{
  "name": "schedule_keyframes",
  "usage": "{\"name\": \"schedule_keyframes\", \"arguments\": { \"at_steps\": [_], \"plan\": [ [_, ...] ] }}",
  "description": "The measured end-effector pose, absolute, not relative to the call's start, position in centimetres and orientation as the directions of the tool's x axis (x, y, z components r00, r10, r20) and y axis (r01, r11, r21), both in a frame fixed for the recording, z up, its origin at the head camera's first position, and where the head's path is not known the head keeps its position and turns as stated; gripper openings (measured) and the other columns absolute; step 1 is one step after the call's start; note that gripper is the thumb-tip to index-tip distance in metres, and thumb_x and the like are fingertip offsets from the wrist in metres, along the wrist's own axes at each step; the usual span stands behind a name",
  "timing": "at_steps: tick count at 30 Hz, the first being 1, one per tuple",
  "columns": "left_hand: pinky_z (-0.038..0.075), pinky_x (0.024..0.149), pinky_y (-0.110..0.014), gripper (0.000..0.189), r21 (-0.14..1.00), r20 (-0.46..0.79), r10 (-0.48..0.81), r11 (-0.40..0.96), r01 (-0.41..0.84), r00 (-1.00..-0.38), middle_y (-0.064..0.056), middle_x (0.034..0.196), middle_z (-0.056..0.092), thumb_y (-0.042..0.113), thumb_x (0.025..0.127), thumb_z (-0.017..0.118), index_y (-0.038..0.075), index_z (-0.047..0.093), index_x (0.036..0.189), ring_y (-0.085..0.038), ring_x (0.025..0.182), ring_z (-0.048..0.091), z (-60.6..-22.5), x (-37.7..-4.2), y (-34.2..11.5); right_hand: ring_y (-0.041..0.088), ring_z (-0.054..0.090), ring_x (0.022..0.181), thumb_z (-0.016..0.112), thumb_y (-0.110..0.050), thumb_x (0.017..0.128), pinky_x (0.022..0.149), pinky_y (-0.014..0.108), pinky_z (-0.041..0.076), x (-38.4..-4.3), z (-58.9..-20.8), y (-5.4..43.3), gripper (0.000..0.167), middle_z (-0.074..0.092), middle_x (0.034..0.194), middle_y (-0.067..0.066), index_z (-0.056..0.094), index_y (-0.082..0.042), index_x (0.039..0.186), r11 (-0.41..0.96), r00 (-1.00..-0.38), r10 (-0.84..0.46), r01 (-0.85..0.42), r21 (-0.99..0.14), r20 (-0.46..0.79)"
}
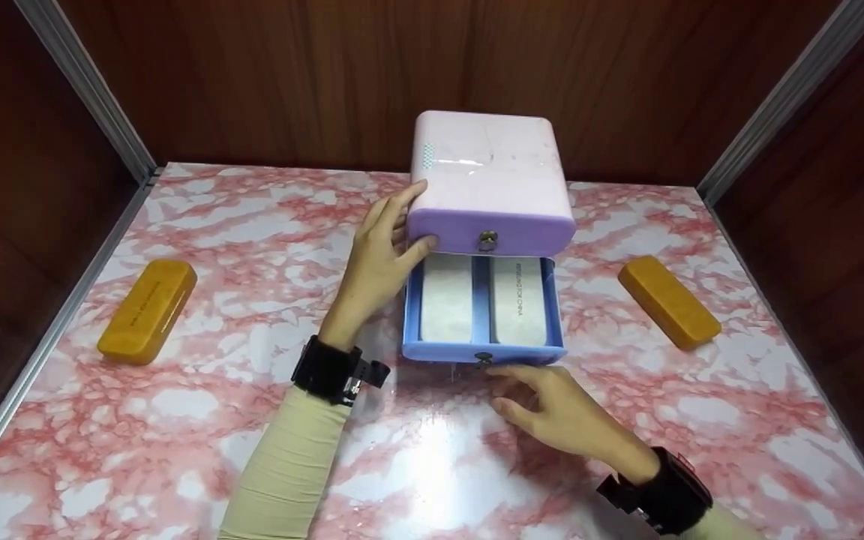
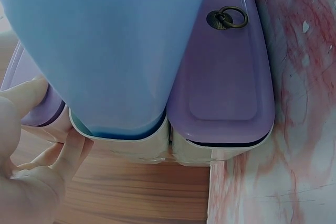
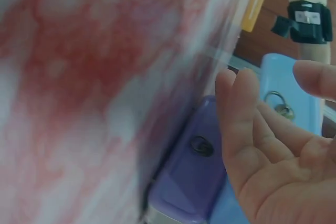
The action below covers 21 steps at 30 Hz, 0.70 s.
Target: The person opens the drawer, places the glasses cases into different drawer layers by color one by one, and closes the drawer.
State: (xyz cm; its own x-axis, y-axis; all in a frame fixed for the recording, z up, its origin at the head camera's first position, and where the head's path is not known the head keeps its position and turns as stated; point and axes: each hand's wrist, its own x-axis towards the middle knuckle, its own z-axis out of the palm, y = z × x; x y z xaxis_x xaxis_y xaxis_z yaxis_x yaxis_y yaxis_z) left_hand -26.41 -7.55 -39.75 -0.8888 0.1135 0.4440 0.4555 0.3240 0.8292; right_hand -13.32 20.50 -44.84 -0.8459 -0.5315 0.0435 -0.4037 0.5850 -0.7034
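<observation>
A small stacked drawer cabinet (image 1: 488, 169) with a pink top stands at the back centre. Its purple top drawer (image 1: 454, 234) is in, while the blue drawer (image 1: 411, 351) below is pulled out. Two whitish oblong cases (image 1: 447, 300) (image 1: 518, 300) lie side by side inside it. At the cabinet's left front corner rests my left hand (image 1: 379, 251), thumb on the purple front and fingers along the side. My right hand (image 1: 559, 409) is just in front of the blue drawer, its index fingertip by the metal ring pull (image 1: 484, 358). In the right wrist view, its thumb and fingers are apart with nothing between.
One mustard-yellow case (image 1: 148, 311) lies on the left of the marbled table (image 1: 199, 450), another yellow case (image 1: 670, 301) on the right. Under the blue drawer, a purple bottom drawer (image 2: 226, 77) is in. Dark wooden panels (image 1: 289, 82) enclose the back and sides.
</observation>
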Motion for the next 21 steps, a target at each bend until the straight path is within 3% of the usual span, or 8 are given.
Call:
{"name": "schedule_keyframes", "arguments": {
  "at_steps": [2, 7, 10, 21],
  "plan": [
    [0.058, 0.101, -0.026, 0.070, 0.828, 0.448, 0.113, 0.322, 0.459, -0.887, -0.010, 0.147, 0.052, 0.019, 0.097, 0.079, 0.033, 0.049, 0.159, -0.026, 0.128, 0.064, -39.7, -26.4, -7.5, 0.010, 0.073, 0.083, 0.071, -0.026, 0.103, 0.079, 0.030, 0.062, -13.5, -45.1, 20.4, 0.046, 0.078, 0.108, 0.003, 0.065, 0.000, 0.141, 0.564, -0.847, -0.532, -0.358, -0.744, 0.004],
    [0.057, 0.101, -0.025, 0.070, 0.818, 0.463, 0.111, 0.328, 0.472, -0.879, -0.010, 0.146, 0.052, 0.018, 0.097, 0.080, 0.031, 0.049, 0.159, -0.023, 0.127, 0.063, -39.8, -26.5, -7.5, 0.030, 0.075, 0.072, 0.067, -0.024, 0.106, 0.064, 0.037, 0.064, -13.7, -45.6, 20.3, 0.049, 0.078, 0.114, 0.015, 0.059, 0.004, 0.145, 0.465, -0.838, -0.541, -0.224, -0.857, -0.074],
    [0.057, 0.101, -0.025, 0.070, 0.811, 0.472, 0.111, 0.334, 0.480, -0.875, -0.010, 0.146, 0.053, 0.018, 0.097, 0.080, 0.030, 0.050, 0.159, -0.021, 0.126, 0.063, -39.7, -26.5, -7.5, 0.037, 0.075, 0.073, 0.064, -0.020, 0.107, 0.064, 0.041, 0.065, -13.8, -45.9, 20.3, 0.048, 0.076, 0.116, 0.020, 0.056, 0.006, 0.147, 0.393, -0.837, -0.540, -0.157, -0.906, -0.090],
    [0.058, 0.100, -0.024, 0.070, 0.824, 0.459, 0.115, 0.317, 0.470, -0.881, -0.010, 0.148, 0.052, 0.017, 0.097, 0.079, 0.030, 0.049, 0.159, -0.024, 0.126, 0.064, -39.8, -26.4, -7.5, 0.038, 0.073, 0.082, 0.060, -0.016, 0.108, 0.066, 0.042, 0.064, -13.5, -46.1, 19.6, 0.036, 0.075, 0.113, 0.022, 0.061, 0.005, 0.138, 0.331, -0.870, -0.487, -0.099, -0.938, -0.080]
  ]
}}
